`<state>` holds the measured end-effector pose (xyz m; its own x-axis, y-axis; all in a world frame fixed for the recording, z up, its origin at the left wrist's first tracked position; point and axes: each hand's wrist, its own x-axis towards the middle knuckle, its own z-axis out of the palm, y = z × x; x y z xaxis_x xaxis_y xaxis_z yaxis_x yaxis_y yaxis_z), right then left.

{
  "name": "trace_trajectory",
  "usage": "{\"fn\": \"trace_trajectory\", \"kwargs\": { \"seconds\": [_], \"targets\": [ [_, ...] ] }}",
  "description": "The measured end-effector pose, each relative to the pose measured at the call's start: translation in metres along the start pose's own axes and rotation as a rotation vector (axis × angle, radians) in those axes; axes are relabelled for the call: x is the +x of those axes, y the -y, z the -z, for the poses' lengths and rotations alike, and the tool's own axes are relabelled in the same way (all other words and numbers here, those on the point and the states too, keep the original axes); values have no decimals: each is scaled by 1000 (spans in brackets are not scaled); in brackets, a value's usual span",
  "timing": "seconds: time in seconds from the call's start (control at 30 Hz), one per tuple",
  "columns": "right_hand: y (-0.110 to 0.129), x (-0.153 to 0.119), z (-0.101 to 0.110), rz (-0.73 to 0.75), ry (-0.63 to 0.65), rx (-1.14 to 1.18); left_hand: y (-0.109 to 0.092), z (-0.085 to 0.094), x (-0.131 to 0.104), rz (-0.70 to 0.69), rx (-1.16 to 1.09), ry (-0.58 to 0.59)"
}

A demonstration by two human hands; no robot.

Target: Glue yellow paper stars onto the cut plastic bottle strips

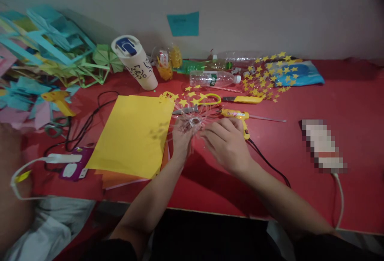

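Observation:
A clear plastic bottle piece (195, 121), cut into thin strips that fan out from its round neck, is held over the red table. Yellow paper stars (183, 103) show at the far strip ends. My left hand (182, 136) is closed around its left and lower side. From the right, my right hand (225, 141) has its fingers bent and pinched at the strips; the exact strip between them is hard to make out. Just beyond my right hand lies a yellow glue gun (235, 114) with a glue stick in its back.
Yellow paper sheets (129, 133) lie left of my hands. Behind are a white tumbler (135, 63), a plastic bottle (214, 78), a yellow cutter knife (244, 99) and another star-tipped piece (264, 79). A phone (322, 145) is at right. Another person's arm (12, 173) is at left.

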<state>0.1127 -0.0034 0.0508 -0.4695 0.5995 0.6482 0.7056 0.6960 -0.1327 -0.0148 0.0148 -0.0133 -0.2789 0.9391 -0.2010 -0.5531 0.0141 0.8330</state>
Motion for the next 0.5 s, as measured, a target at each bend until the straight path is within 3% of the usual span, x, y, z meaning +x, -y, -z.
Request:
{"fn": "trace_trajectory", "kwargs": {
  "seconds": [0.23,0.37,0.5],
  "targets": [
    [0,2,10,-82,-138,188,-4,-5,-9,-1,-25,133],
    [0,2,8,-154,-221,288,-4,-5,-7,-12,-17,119],
    [0,2,7,-124,-228,270,-5,-5,-7,-7,15,123]
  ]
}}
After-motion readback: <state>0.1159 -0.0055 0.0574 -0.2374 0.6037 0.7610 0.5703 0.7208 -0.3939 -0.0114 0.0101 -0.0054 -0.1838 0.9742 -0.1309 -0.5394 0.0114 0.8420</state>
